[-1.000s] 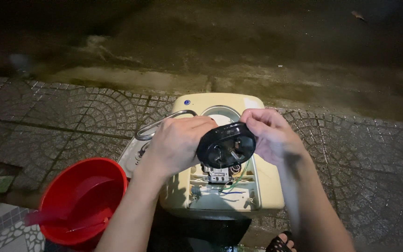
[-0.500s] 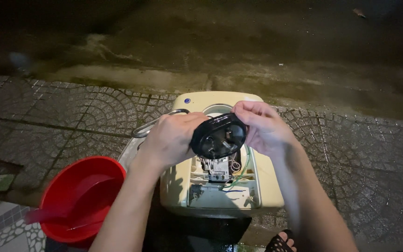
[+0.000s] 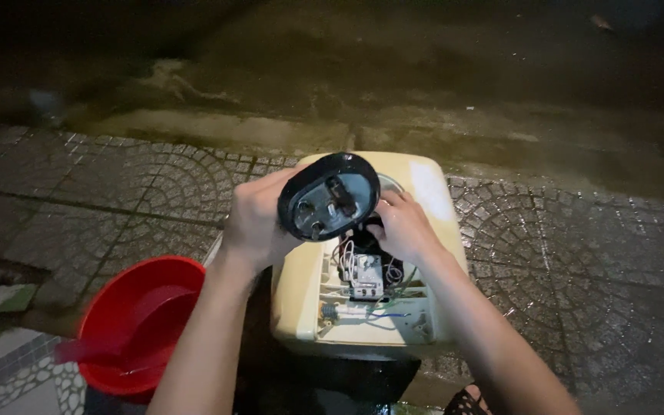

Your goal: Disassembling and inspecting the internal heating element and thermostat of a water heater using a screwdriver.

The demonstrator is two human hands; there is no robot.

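A cream box-shaped appliance (image 3: 432, 200) lies on the paving with its cover off, showing wires and a small control block (image 3: 366, 277). My left hand (image 3: 253, 223) grips a round black plate with terminals (image 3: 329, 197), tilted up above the appliance's opening. My right hand (image 3: 403, 227) rests on the appliance just right of the plate, fingers reaching into the dark opening under it; what the fingertips touch is hidden.
A red plastic basin (image 3: 136, 323) with some water stands at the lower left, beside my left forearm. Patterned paving stones (image 3: 578, 253) surround the appliance. A wet concrete curb and dark road (image 3: 393, 77) lie beyond.
The black plate has been lifted and tilted up to the left in my left hand. My right hand let go of it and dropped to the opening. The view has shifted.
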